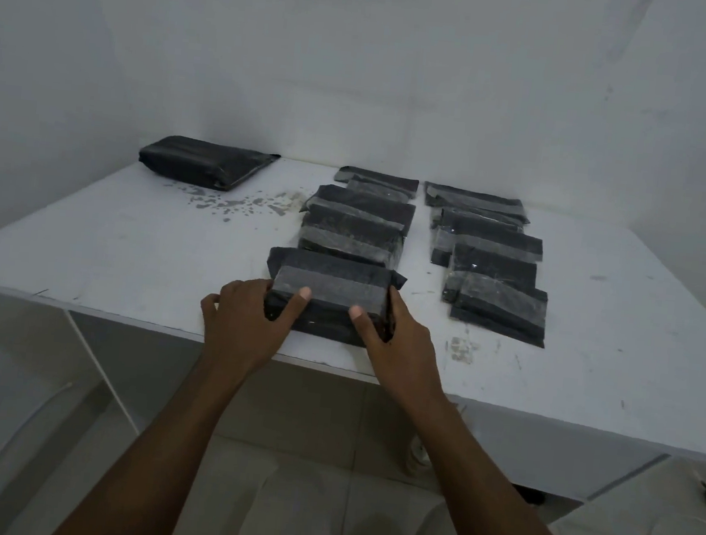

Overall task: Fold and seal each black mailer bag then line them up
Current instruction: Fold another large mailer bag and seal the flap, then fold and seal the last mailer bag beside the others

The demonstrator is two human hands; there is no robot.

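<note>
Mailer bag (332, 280) held by left hand (239, 321) and right hand (400, 336); ends hidden

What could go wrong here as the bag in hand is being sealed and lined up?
The bag in the left hand and right hand lies near the table edge and could slip off. Pushing it forward may knock the overlapping middle column out of line.

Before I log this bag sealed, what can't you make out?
Head view: ends of the held mailer bag, under left hand and right hand.
Head view: bag counts, middle row and right row; bags overlap.
Head view: contents of the black bundle; dim, distant.
</note>
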